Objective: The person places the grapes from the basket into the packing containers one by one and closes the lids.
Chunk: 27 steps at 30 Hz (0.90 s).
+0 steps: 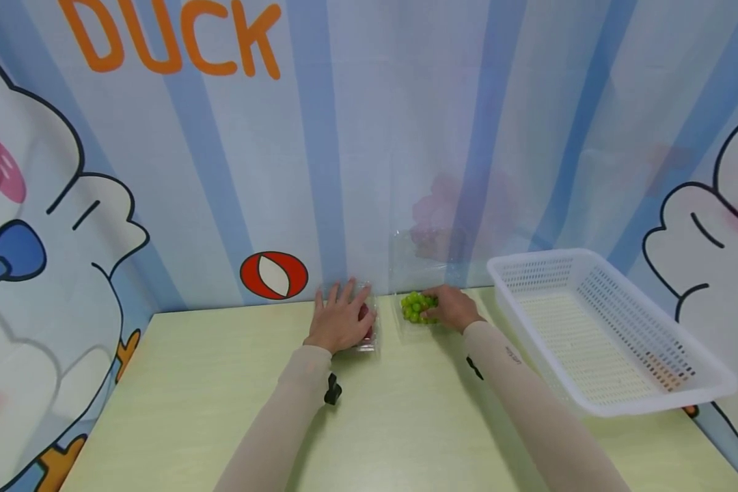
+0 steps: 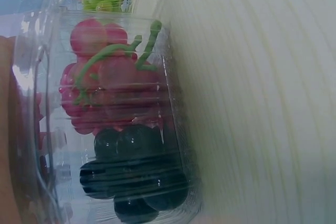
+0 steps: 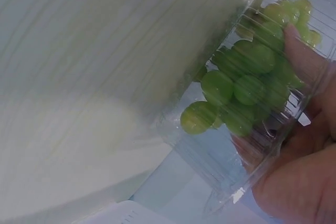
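Observation:
My left hand (image 1: pixel 338 322) rests with spread fingers on the lid of a clear plastic box (image 1: pixel 366 346). Through its wall, the left wrist view shows a bunch of red grapes (image 2: pixel 113 72) with a green stem, and dark grapes (image 2: pixel 139 169) beside it. To the right stands a second clear box (image 3: pixel 210 169), its lid raised at the back. Reaching into this one, my right hand (image 1: pixel 457 307) grips a bunch of green grapes (image 1: pixel 415 307), thumb on one side and fingers on the other. The box wall lies between the camera and the grapes.
A white perforated plastic basket (image 1: pixel 596 403) stands at the right of the pale table (image 1: pixel 221 410). Directly behind the boxes hangs a striped blue curtain (image 1: pixel 369 137) with cartoon ducks. The two boxes sit close together at the table's back edge.

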Tool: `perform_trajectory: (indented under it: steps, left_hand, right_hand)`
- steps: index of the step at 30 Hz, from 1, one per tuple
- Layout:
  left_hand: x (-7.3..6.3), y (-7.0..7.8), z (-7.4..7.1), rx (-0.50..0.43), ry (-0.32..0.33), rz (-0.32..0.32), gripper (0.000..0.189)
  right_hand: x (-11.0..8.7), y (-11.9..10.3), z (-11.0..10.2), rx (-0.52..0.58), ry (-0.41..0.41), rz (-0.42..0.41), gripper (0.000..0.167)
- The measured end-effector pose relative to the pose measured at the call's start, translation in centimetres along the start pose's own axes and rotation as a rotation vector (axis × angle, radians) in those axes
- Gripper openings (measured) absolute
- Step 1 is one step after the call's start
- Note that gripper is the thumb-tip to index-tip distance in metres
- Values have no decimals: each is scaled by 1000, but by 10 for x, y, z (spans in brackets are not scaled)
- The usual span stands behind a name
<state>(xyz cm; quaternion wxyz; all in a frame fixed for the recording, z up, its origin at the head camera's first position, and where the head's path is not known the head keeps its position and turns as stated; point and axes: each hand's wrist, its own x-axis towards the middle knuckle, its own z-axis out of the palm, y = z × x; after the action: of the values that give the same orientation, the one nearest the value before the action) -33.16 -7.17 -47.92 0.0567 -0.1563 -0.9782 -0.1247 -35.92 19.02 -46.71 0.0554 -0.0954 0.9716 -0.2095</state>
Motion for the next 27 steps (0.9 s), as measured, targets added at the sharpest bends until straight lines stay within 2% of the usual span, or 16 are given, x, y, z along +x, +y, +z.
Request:
perform_trajectory:
  steps: [12,27]
  left_hand:
    - [-1,0,-4,7,-11,3,59]
    - [-2,1,-7,8,-12,18,60]
  right_hand:
    - [-5,0,-2,65,-2,-15,59]
    - [-23,8,-11,116,60,-63,59]
